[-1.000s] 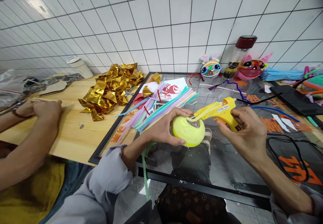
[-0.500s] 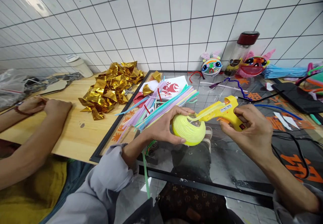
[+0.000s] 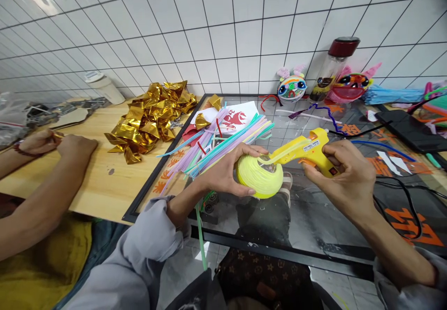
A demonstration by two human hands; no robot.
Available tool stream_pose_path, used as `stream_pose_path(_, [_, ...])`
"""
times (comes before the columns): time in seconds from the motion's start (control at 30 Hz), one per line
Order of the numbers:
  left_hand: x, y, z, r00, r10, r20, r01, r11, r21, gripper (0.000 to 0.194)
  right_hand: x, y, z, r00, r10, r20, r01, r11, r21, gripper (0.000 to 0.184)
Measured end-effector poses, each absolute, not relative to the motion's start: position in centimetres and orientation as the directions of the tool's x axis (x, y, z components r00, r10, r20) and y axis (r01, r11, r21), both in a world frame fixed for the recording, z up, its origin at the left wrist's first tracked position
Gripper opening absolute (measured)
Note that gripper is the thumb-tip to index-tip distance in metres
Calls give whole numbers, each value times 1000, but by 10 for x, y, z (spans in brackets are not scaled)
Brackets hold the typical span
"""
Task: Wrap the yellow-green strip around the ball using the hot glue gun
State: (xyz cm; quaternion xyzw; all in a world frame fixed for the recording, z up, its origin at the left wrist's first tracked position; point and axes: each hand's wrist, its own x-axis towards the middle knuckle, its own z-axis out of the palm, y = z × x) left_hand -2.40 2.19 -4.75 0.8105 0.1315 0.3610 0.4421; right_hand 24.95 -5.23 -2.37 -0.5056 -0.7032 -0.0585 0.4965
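My left hand (image 3: pixel 232 172) grips a round ball (image 3: pixel 260 182) covered in coils of yellow pipe cleaner, with a clear patch showing near its top. In my right hand (image 3: pixel 344 172) is a yellow hot glue gun (image 3: pixel 307 149), its nozzle end at that uncovered patch. A loose yellow pipe cleaner (image 3: pixel 284 154) runs from the ball along the side of the gun. Whether the nozzle touches the ball I cannot tell. Behind my left hand lies a bundle of pastel pipe cleaners (image 3: pixel 233 144).
Gold folded foil pieces (image 3: pixel 150 119) are heaped at left, near a co-worker's hands (image 3: pixel 56 147). Two decorated animal-face balls (image 3: pixel 292 89) and a red-lidded bottle (image 3: pixel 331 72) stand by the tiled wall. Black cables (image 3: pixel 401 184) and a black phone-like slab (image 3: pixel 412 131) lie at right.
The view has shifted slightly. My hands, the ball and the glue gun keep nearly the same positions to one another; the holds are unchanged.
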Motion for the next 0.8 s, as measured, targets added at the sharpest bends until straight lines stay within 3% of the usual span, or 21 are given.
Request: stream_pose_path(0.8, [-23,21,-46,706,511,491,-108,-607,787,77,249,-52,-22,-16,624,781,776,501,-384,19])
